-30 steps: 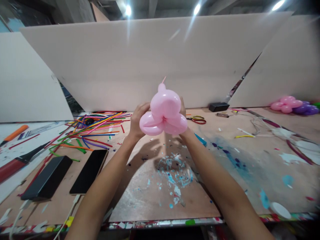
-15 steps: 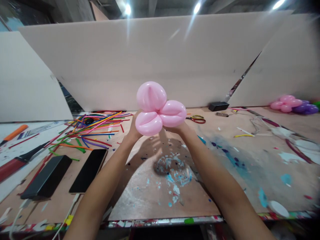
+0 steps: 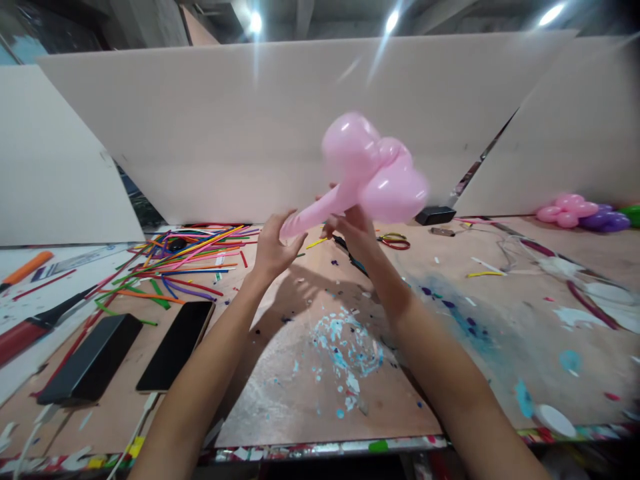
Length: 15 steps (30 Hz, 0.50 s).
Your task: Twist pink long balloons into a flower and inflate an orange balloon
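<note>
A pink twisted balloon (image 3: 393, 190) is held in the air above the middle of the table, slightly blurred. Its rounded loops are at the upper right, and a long straight stem slants down to the left. My left hand (image 3: 275, 250) grips the lower end of that stem between thumb and fingers. Close under the loops, my right hand (image 3: 357, 233) holds the stem, with some fingertips showing behind it.
Loose uninflated balloons (image 3: 195, 257) lie at the left, near a phone (image 3: 176, 347) and a black box-shaped device (image 3: 93, 360) with cables. Scissors (image 3: 395, 241) lie behind my right hand. Pink and purple balloon shapes (image 3: 585, 213) sit far right. A white board (image 3: 300, 120) stands behind.
The balloon has tilted from facing me to sideways, its loops moving up and right, so the stem now shows. My hands, mostly hidden behind it before, have come into view.
</note>
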Available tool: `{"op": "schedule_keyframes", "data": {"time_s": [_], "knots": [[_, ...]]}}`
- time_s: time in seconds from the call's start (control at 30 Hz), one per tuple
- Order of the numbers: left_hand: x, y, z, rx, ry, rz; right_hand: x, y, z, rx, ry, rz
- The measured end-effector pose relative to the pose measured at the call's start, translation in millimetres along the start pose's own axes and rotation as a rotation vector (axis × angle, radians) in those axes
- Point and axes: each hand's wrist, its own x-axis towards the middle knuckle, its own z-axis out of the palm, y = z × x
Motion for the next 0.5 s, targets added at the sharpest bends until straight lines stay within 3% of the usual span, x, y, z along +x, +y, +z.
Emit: {"op": "schedule_keyframes", "data": {"time_s": [0.2, 0.3, 0.4, 0.5], "knots": [[7, 12, -15.0, -0.024, -0.314, -0.222, 2, -25, -13, 0.274, 0.065, 0.162], [4, 8, -13.3, -0.149, -0.321, -0.239, 2, -22, -9, 0.297, 0.074, 0.207], [0, 4, -5.0, -0.337, -0.306, -0.243, 0, -17, 0, 0.283, -0.025, 0.288], [-4, 6, 6.0, -0.515, -0.326, -0.339, -2, -12, 9, 0.231, -0.104, 0.261]]}}
